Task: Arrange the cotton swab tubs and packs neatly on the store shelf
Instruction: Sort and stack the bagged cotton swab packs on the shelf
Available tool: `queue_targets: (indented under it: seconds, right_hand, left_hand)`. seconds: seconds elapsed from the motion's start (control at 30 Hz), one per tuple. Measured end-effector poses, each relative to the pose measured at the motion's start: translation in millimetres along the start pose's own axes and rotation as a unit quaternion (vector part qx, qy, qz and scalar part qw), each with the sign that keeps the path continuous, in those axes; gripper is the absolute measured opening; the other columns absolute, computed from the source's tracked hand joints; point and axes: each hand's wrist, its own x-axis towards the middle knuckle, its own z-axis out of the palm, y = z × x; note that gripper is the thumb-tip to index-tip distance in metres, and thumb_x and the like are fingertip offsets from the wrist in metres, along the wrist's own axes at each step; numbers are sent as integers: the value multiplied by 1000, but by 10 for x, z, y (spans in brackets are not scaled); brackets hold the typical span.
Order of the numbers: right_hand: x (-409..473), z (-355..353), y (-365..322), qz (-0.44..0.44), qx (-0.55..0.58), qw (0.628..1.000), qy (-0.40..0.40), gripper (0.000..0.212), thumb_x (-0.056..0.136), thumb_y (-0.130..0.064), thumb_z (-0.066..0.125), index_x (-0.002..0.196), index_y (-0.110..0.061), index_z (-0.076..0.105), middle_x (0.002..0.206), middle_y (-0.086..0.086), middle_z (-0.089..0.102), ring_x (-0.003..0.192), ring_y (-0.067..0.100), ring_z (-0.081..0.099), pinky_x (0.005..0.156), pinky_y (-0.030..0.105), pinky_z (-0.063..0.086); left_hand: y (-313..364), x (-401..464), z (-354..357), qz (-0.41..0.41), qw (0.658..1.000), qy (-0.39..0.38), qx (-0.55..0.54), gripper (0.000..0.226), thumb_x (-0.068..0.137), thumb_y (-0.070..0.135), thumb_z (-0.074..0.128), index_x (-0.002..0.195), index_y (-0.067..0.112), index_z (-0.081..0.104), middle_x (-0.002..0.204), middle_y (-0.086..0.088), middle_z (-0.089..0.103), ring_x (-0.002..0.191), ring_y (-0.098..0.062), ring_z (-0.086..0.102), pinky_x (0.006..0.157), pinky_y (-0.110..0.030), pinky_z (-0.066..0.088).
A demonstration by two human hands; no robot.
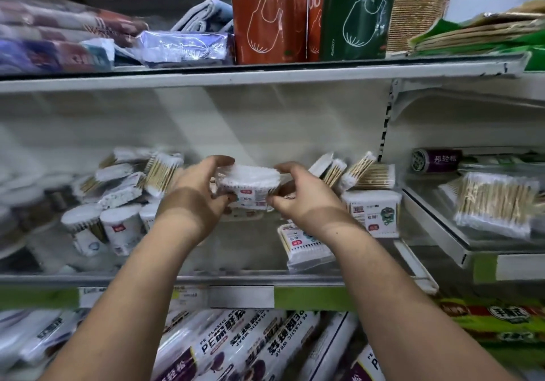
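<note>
- tub [247,184] held mid-air over the shelf [236,280], upright, swab tips facing up, wide side running left-right
- left hand [196,192] and right hand [298,195] each have a grip curled round one end

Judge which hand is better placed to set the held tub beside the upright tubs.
Left, probably. Both hands grip the tub, but the left hand is on the side nearer the upright tubs; the right hand would cross over.
</note>
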Motion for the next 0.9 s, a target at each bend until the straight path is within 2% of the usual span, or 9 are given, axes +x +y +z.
queue_targets:
  seconds: [0.1, 0.2, 0.3, 0.37, 0.43, 0.5, 0.67, 0.8, 0.9]
  right_hand:
    - [46, 79, -18, -17, -8, 1000, -4, 51, 86, -32, 70, 132, -34, 48, 112, -3, 69, 93, 21, 69, 89, 38, 55]
    - [85, 82, -72, -35, 39, 999, 4, 42, 88, -29, 68, 127, -32, 52, 110, -8, 70, 91, 17, 69, 89, 39, 55]
    - [122, 39, -132, -51, 101, 993, 22, 39, 91, -25, 65, 128, -29, 53, 110, -11, 67, 94, 12, 67, 86, 32, 55]
    - [125, 19, -151, -52, 109, 992, 18, 39, 94, -22, 62, 131, -29, 52, 114, -10, 64, 97, 11, 65, 82, 27, 53]
    - [119, 27, -151, -50, 113, 992, 17, 41, 94, -21, 60, 133, -29, 51, 116, -9, 63, 98, 12, 65, 85, 30, 54]
    - [113, 53, -156, -48, 115, 992, 16, 43, 94, -21, 60, 134, -30, 49, 114, -10, 63, 96, 14, 67, 90, 37, 55]
    - [72, 56, -209, -61, 106, 992, 9, 49, 92, -34, 63, 138, -32, 45, 115, -12, 61, 97, 12, 65, 92, 38, 52]
    - [55, 37, -201, -47, 12, 999, 16, 44, 88, -46, 66, 125, -25, 55, 117, -7, 62, 97, 10, 59, 90, 31, 49]
    - [53, 50, -155, -16, -77, 997, -4, 34, 85, -46, 71, 109, -24, 60, 110, -3, 66, 94, 16, 62, 85, 31, 51]
  left_hand:
    - [-85, -22, -19, 32, 999, 14, 7, 56, 80, 13, 75, 130, 29, 54, 120, 0, 59, 113, -22, 54, 99, -34, 44]
    - [-86, -47, -78, 24, 997, 58, -48, 58, 80, 5, 75, 131, 22, 56, 116, 1, 60, 104, -16, 56, 95, -24, 41]
    - [-70, -23, -143, -18, 985, 82, -154, 60, 78, 2, 77, 131, 18, 55, 109, -4, 65, 99, -19, 62, 92, -25, 48]
    - [-91, 11, -171, -42, 976, 90, -195, 59, 78, 4, 78, 131, 18, 55, 105, -8, 67, 98, -20, 64, 85, -19, 49]
    - [-110, 39, -194, -59, 970, 88, -217, 59, 78, 5, 77, 131, 18, 54, 106, -9, 67, 99, -20, 64, 80, -14, 46]
    - [-108, 53, -206, -65, 968, 82, -226, 59, 79, 4, 76, 131, 19, 54, 108, -10, 67, 102, -21, 64, 83, -18, 47]
    - [-114, 12, -200, -51, 974, 80, -203, 58, 78, 9, 79, 129, 24, 56, 103, -10, 68, 98, -22, 66, 87, -27, 52]
    - [-82, -29, -191, -38, 990, 48, -128, 57, 80, 14, 78, 131, 26, 55, 93, 5, 62, 83, -7, 59, 71, -12, 44]
    - [-64, -5, -137, -16, 1000, 1, 9, 56, 82, 26, 76, 133, 31, 53, 115, 2, 57, 108, -18, 56, 92, -25, 42]
